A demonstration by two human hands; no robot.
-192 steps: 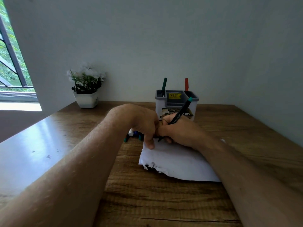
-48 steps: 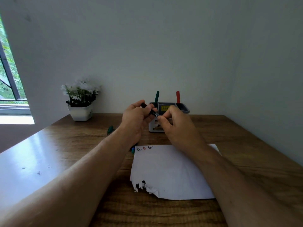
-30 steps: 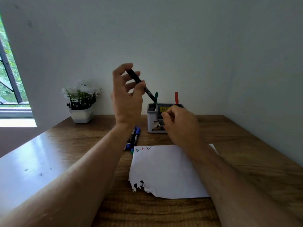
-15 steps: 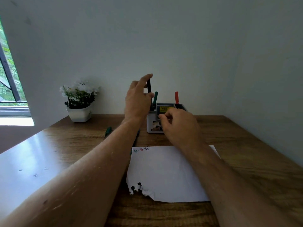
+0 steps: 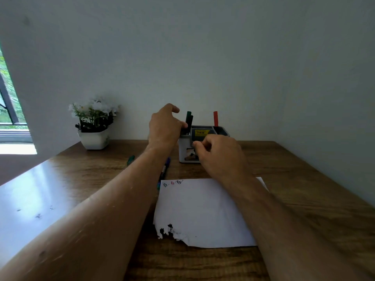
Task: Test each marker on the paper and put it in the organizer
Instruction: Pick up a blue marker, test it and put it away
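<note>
yellow sticker (image 5: 200, 132) on organizer (image 5: 185, 147), 12 o'clock | price reads about "49.00" | smaller print unreadable

Soft daylight from the window (image 5: 9, 110) (left), glare on the table (image 5: 30, 197); edges bowed, forearms perhaps blurred.

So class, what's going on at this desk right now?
A person is sorting markers. The left hand is at the organizer's left compartment, its fingers on a dark marker standing beside a green one; a red marker stands further right. The right hand hovers curled in front of the organizer. The paper carries three test scribbles, and more markers lie on the table.
</note>
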